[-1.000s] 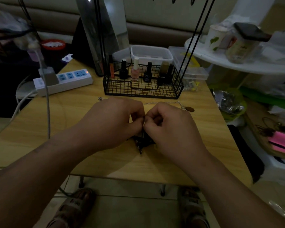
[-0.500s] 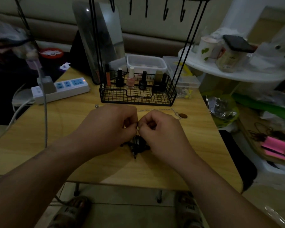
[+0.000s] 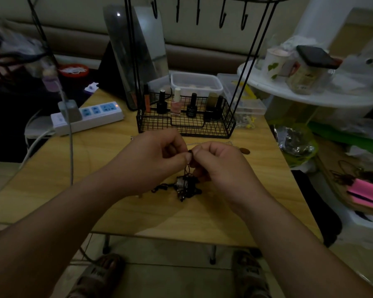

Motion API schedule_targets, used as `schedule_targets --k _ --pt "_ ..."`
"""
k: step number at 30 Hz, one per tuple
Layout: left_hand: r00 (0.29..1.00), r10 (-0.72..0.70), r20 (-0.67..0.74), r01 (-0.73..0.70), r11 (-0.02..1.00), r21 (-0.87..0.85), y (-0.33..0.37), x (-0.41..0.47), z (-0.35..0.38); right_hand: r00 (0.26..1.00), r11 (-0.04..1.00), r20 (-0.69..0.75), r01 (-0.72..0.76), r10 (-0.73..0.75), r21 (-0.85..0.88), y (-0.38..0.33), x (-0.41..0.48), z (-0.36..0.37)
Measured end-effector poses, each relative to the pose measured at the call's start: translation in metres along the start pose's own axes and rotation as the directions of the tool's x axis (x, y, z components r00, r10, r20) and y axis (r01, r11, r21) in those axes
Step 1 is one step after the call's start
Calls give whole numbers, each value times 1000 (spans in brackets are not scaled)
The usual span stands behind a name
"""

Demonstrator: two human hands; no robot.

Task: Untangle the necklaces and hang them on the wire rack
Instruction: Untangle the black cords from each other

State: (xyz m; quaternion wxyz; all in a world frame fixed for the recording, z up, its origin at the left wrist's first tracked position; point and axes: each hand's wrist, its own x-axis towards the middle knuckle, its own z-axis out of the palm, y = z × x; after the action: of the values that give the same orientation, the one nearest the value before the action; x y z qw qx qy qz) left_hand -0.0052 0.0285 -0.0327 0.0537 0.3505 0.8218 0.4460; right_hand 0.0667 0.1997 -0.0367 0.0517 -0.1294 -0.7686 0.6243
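Both grips meet above the wooden worktop (image 3: 99,168): left grip (image 3: 155,160) and right grip (image 3: 221,168) each pinch the dark cord (image 3: 187,168) rising from the tangled necklaces (image 3: 184,187), whose knot lies on the worktop just beneath. Behind them a silver chain (image 3: 215,143) lies near the wire rack (image 3: 187,127), hooks (image 3: 222,18) bare.

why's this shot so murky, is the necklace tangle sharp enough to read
Head view: dim and underexposed, so the dark necklace tangle blurs into a blob on the table; one glare spot on the shiny panel; far-left clutter is smeared.
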Motion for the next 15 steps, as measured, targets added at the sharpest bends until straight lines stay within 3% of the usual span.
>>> schedule_targets --k 11,15 --pt "999 43 25 -43 999 -4 -4 1 -4 996 996 -15 84 -84 -7 3 0 -3" --pt "1000 -15 18 16 997 -71 -2 1 -5 994 994 -32 106 -106 -17 2 1 -1"
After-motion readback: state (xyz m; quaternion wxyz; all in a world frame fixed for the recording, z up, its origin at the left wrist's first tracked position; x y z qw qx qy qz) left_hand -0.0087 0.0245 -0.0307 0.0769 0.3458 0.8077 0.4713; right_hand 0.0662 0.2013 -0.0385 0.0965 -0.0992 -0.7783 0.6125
